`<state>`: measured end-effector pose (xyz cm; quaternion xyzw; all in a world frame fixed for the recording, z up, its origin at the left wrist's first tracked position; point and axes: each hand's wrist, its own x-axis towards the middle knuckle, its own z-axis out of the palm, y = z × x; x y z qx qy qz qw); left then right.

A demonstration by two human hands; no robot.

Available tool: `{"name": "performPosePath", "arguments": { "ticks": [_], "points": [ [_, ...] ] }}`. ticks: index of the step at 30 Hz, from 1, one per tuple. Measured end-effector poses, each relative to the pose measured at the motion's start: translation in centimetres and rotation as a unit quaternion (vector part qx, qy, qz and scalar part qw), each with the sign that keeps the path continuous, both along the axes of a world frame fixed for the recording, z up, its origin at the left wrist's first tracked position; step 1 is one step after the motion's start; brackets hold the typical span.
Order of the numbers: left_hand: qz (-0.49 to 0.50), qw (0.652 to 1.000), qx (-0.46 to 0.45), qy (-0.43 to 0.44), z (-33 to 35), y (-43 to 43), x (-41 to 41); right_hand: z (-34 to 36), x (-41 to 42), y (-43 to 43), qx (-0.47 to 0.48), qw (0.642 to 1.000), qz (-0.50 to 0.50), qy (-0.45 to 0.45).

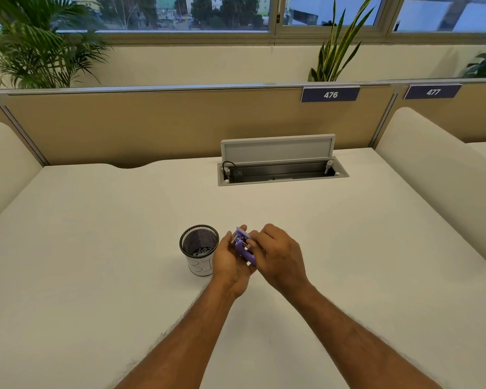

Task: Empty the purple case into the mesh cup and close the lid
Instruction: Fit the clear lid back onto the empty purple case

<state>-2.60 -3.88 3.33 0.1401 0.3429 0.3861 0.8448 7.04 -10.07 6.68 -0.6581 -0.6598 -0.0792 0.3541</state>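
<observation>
Both hands meet over the near middle of the pale surface (348,248), just right of the mesh cup (199,248), and between them they hold the purple case (244,249). The left hand (230,262) cradles the case from below and behind, fingers curled up around it, so it is closed on the case. The right hand (278,254) comes in from the other side with its fingertips pinched at the case's upper part, where a small purple flap (242,232), most likely the lid, stands lifted away from the body. Thin metallic pieces show in the gap between flap and body; they are too small and blurred to name with confidence. The case is in the air, clear of the surface and beside the cup's rim instead of over its mouth. The black mesh cup stands upright near the front of the surface, its lower half wrapped in a white label with handwriting, and some small dark-and-light items already lie at its bottom, though whether they came out of this case cannot be told. As a judgement, the task looks to be at or near the opening stage: the lid appears open, but the case is not yet tipped above the cup. What seems left is to carry the case over the cup's mouth, pour out the contents, check nothing stays inside, and then press the lid shut.
</observation>
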Motion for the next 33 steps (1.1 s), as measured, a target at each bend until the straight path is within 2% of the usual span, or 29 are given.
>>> {"name": "performPosePath", "arguments": {
  "ticks": [6,13,21,28,33],
  "points": [
    [0.001,0.997,0.026,0.074,-0.7,-0.1,-0.3,0.0,0.4,0.6,-0.043,0.989,-0.006,0.144],
    [-0.01,0.985,0.105,0.133,-0.5,0.2,-0.8,0.2,2.1,1.1,-0.126,0.921,-0.037,0.365],
    [-0.004,0.975,0.135,0.174,0.1,0.3,-0.5,-0.6,3.1,1.1,-0.163,0.877,-0.056,0.449],
    [-0.041,0.951,0.216,0.215,0.0,-1.0,0.1,-1.3,3.1,1.2,-0.146,0.832,-0.089,0.528],
    [-0.042,0.943,0.23,0.237,-0.1,-1.1,-0.1,-2.0,3.2,1.0,-0.158,0.828,-0.078,0.532]
  ]
}}
